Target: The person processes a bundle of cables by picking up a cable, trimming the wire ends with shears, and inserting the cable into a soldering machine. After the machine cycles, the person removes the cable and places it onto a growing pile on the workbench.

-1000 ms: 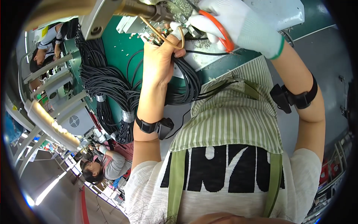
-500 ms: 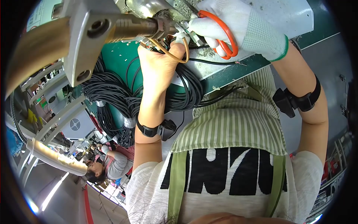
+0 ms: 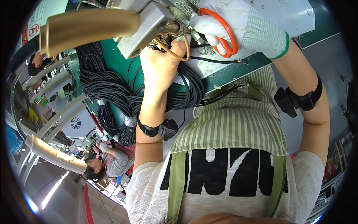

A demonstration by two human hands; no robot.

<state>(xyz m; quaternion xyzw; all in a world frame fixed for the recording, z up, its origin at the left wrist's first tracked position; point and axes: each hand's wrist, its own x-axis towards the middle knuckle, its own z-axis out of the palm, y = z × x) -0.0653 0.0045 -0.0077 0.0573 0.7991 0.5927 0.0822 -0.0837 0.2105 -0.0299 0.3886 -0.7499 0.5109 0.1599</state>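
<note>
Black lettering (image 3: 244,179) spans the shirt (image 3: 145,186); right hand (image 3: 239,22) holds orange-handled scissors (image 3: 230,31)

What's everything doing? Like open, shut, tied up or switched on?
Left hand: curled around black cables.
Right hand: white-gloved, gripping.
Orange-handled tool: held in the right hand; can't tell if open or shut.
Black cables: many bound in bundles, some loose.
Black armbands: strapped round both arms.
Striped apron: worn.
Ceiling light: on.

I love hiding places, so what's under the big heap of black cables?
Green table shows beside the cables, which seem to rest on it. Anything right underneath is covered, so I can't tell.
</note>
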